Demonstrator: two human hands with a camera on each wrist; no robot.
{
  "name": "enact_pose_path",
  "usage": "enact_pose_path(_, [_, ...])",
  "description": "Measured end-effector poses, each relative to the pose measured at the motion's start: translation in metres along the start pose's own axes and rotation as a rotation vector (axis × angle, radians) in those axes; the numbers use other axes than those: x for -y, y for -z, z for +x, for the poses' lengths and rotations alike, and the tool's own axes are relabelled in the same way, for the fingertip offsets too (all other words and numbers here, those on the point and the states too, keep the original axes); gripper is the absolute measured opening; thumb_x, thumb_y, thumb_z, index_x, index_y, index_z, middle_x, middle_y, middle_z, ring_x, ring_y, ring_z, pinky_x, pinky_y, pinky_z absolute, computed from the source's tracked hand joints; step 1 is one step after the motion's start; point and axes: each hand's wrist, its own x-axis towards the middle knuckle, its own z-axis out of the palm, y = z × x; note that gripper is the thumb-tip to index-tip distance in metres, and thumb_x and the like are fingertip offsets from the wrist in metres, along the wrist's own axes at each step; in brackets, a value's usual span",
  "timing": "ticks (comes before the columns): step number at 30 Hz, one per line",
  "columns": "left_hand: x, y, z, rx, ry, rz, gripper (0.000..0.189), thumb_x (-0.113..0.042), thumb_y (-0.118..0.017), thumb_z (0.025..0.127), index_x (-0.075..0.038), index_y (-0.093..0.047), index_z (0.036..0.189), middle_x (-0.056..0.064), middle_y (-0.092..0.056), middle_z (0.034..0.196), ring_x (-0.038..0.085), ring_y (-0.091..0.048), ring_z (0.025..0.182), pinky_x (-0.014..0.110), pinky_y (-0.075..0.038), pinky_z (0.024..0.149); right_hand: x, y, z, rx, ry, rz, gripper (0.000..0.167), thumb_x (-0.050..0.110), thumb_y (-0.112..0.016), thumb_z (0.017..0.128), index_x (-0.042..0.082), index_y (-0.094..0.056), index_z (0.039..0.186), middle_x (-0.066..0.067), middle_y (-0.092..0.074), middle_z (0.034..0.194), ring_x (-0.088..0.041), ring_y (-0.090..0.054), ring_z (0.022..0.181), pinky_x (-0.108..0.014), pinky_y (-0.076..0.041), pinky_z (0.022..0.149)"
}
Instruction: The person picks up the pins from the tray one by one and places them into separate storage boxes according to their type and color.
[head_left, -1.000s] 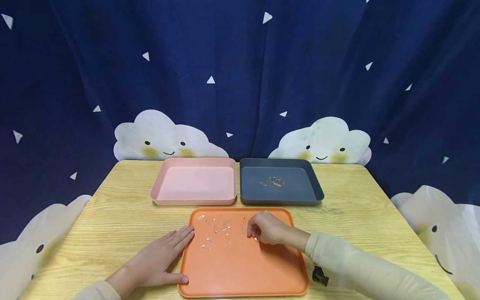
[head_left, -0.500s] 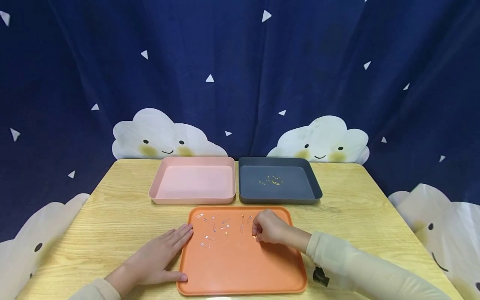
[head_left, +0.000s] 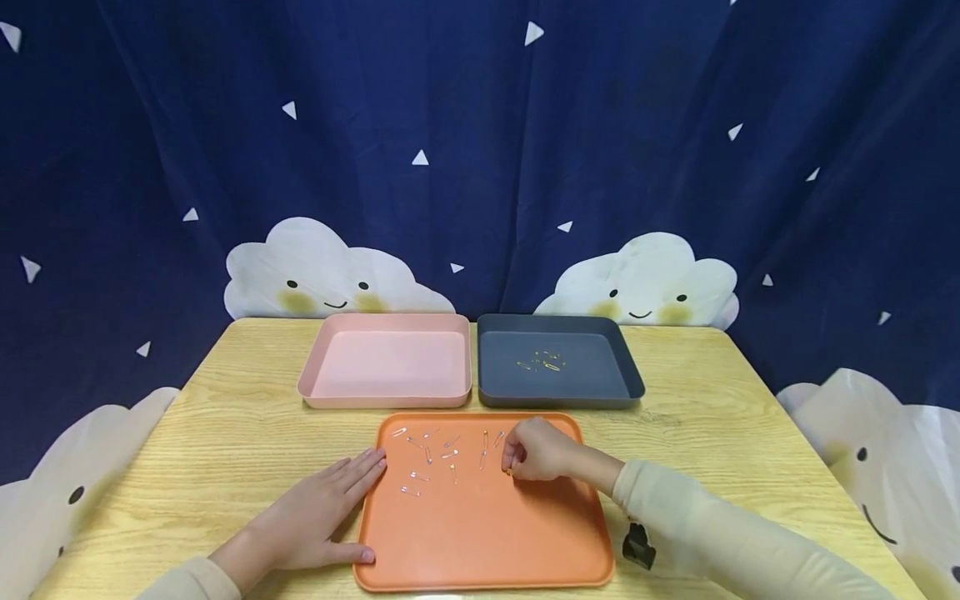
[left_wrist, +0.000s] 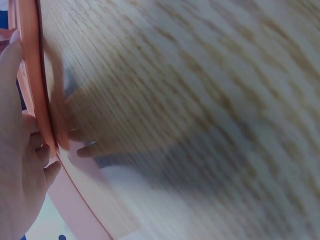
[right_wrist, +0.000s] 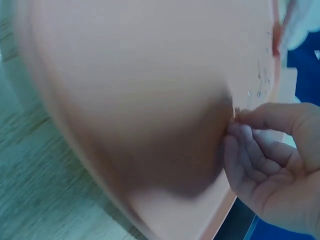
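An orange tray (head_left: 480,533) lies in front of me, with several silver safety pins (head_left: 428,455) scattered over its far left part. My right hand (head_left: 543,452) is over the tray's right half, thumb and fingertips pinching a small gold safety pin (head_left: 509,472) low over the surface. Most of that pin is hidden by the fingers in the right wrist view, where the hand (right_wrist: 280,160) appears at the right. With fingers straight, my left hand (head_left: 322,510) rests at the tray's left rim, fingertips on the edge, thumb near the front corner.
Behind the orange tray stand a pink tray (head_left: 397,400) on the left and a dark grey tray (head_left: 600,387) on the right. Several gold safety pins (head_left: 552,367) lie in the grey one. A blue curtain (head_left: 480,167) hangs beyond the wooden table (head_left: 225,417).
My right hand has shifted slightly right over the orange tray, uncovering a pin near its far edge, and now pinches the gold safety pin. The left hand stays at the rim.
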Motion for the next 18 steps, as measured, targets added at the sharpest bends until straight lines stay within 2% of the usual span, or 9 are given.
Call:
enact_pose_path(2, [0.000, 0.000, 0.000, -0.008, -0.006, -0.002, 0.097, -0.076, -0.049, 0.081, -0.002, -0.043, 0.143, 0.013, -0.045, 0.150, 0.026, -0.048, 0.135, 0.022, -0.020, 0.118, -0.005, 0.004, 0.003, 0.042, -0.065, 0.128, 0.016, -0.006, -0.061, 0.069, 0.004, -0.072, 0.076, -0.001, -0.067, 0.063, 0.003, -0.049, 0.055, -0.012, -0.044, 0.053])
enact_pose_path(4, [0.000, 0.000, 0.000, -0.021, -0.013, -0.005, 0.097, -0.076, -0.049, 0.081, -0.001, -0.043, 0.142, 0.014, -0.045, 0.149, 0.026, -0.048, 0.135, 0.014, -0.004, 0.120, -0.010, 0.008, 0.005, 0.086, -0.144, 0.285, 0.015, -0.008, -0.061, 0.072, -0.002, -0.072, 0.081, -0.007, -0.069, 0.067, 0.000, -0.055, 0.057, -0.016, -0.051, 0.056])
enact_pose_path(6, [0.000, -0.001, 0.000, -0.028, -0.017, -0.007, 0.097, -0.076, -0.050, 0.080, -0.001, -0.044, 0.142, 0.014, -0.046, 0.148, 0.027, -0.049, 0.134, 0.009, 0.010, 0.118, -0.016, 0.013, 0.008, 0.123, -0.230, 0.446, 0.014, -0.009, -0.062, 0.076, -0.008, -0.070, 0.088, -0.014, -0.071, 0.072, -0.006, -0.060, 0.059, -0.024, -0.058, 0.061])
enact_pose_path(7, [0.000, -0.002, 0.000, -0.028, -0.017, -0.004, 0.097, -0.076, -0.050, 0.080, -0.001, -0.044, 0.142, 0.014, -0.046, 0.149, 0.026, -0.049, 0.134, 0.009, 0.009, 0.118, -0.019, 0.016, 0.009, 0.137, -0.268, 0.517, 0.015, -0.009, -0.062, 0.077, -0.011, -0.069, 0.091, -0.017, -0.072, 0.075, -0.008, -0.063, 0.061, -0.028, -0.060, 0.064])
enact_pose_path(9, [0.000, -0.002, 0.000, -0.022, -0.013, 0.001, 0.097, -0.076, -0.049, 0.080, -0.002, -0.043, 0.142, 0.013, -0.045, 0.149, 0.025, -0.048, 0.135, 0.013, -0.002, 0.119, -0.024, 0.021, 0.011, 0.162, -0.326, 0.614, 0.018, -0.008, -0.063, 0.080, -0.014, -0.067, 0.097, -0.019, -0.073, 0.081, -0.012, -0.066, 0.065, -0.033, -0.062, 0.070])
enact_pose_path(11, [0.000, -0.003, 0.000, -0.014, -0.005, 0.002, 0.097, -0.077, -0.048, 0.080, -0.003, -0.043, 0.143, 0.012, -0.045, 0.150, 0.025, -0.048, 0.136, 0.017, -0.011, 0.116, -0.028, 0.028, 0.013, 0.177, -0.360, 0.659, 0.021, -0.006, -0.063, 0.083, -0.016, -0.065, 0.101, -0.018, -0.073, 0.084, -0.013, -0.066, 0.067, -0.034, -0.062, 0.073])
enact_pose_path(13, [0.000, -0.003, 0.000, -0.009, -0.002, 0.000, 0.097, -0.077, -0.048, 0.081, -0.003, -0.042, 0.143, 0.012, -0.044, 0.150, 0.025, -0.047, 0.136, 0.016, -0.010, 0.117, -0.031, 0.035, 0.015, 0.193, -0.368, 0.679, 0.024, -0.005, -0.062, 0.084, -0.017, -0.063, 0.105, -0.015, -0.073, 0.086, -0.012, -0.066, 0.069, -0.034, -0.062, 0.076])
enact_pose_path(15, [0.000, -0.003, 0.000, -0.017, -0.006, -0.002, 0.097, -0.076, -0.048, 0.081, -0.002, -0.043, 0.143, 0.013, -0.045, 0.149, 0.026, -0.048, 0.135, 0.012, 0.000, 0.119, -0.033, 0.042, 0.017, 0.211, -0.362, 0.681, 0.026, -0.004, -0.060, 0.086, -0.017, -0.061, 0.108, -0.012, -0.072, 0.086, -0.011, -0.066, 0.070, -0.034, -0.061, 0.078])
enact_pose_path(18, [0.000, -0.002, 0.000, -0.028, -0.015, -0.002, 0.097, -0.076, -0.049, 0.081, -0.001, -0.043, 0.142, 0.015, -0.046, 0.148, 0.027, -0.049, 0.134, 0.007, 0.015, 0.116, -0.036, 0.054, 0.022, 0.219, -0.357, 0.676, 0.029, -0.003, -0.060, 0.086, -0.018, -0.059, 0.111, -0.009, -0.072, 0.085, -0.010, -0.066, 0.071, -0.033, -0.061, 0.080])
